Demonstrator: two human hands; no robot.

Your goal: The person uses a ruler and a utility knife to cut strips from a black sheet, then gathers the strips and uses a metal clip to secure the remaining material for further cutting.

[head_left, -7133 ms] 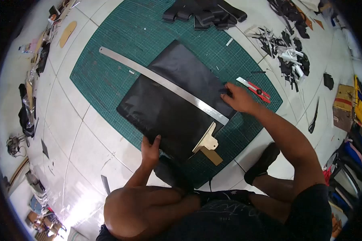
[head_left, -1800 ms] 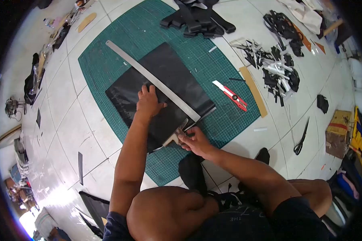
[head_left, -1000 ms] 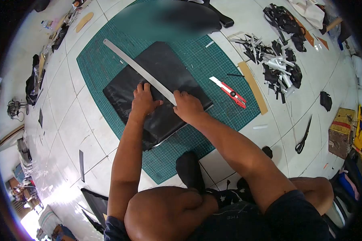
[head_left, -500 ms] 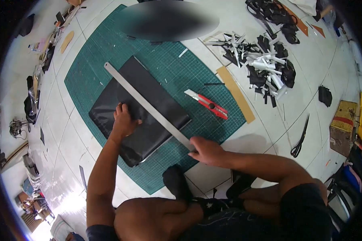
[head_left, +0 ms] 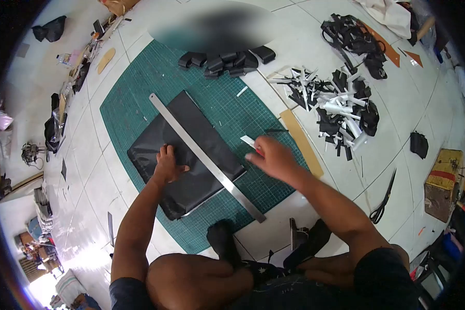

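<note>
A black sheet [head_left: 191,150] lies on the green cutting mat [head_left: 134,98]. A long steel ruler [head_left: 201,155] runs diagonally across the sheet, its near end past the mat's edge. My left hand [head_left: 168,165] rests flat on the sheet just left of the ruler. My right hand [head_left: 271,155], blurred, covers a red utility knife [head_left: 248,140] on the mat to the right of the ruler. Only the knife's pale tip shows, so a grip cannot be made out.
Folded black strips [head_left: 222,59] are stacked at the mat's far edge. A scrap pile of black and white offcuts [head_left: 341,103] lies to the right, with a cardboard strip [head_left: 299,142], scissors [head_left: 382,201] and a cardboard box [head_left: 442,181]. My knees sit near the mat's front.
My right hand left the ruler's near end and moved up and right onto the red knife. My left hand stays on the black sheet. The ruler lies where it was.
</note>
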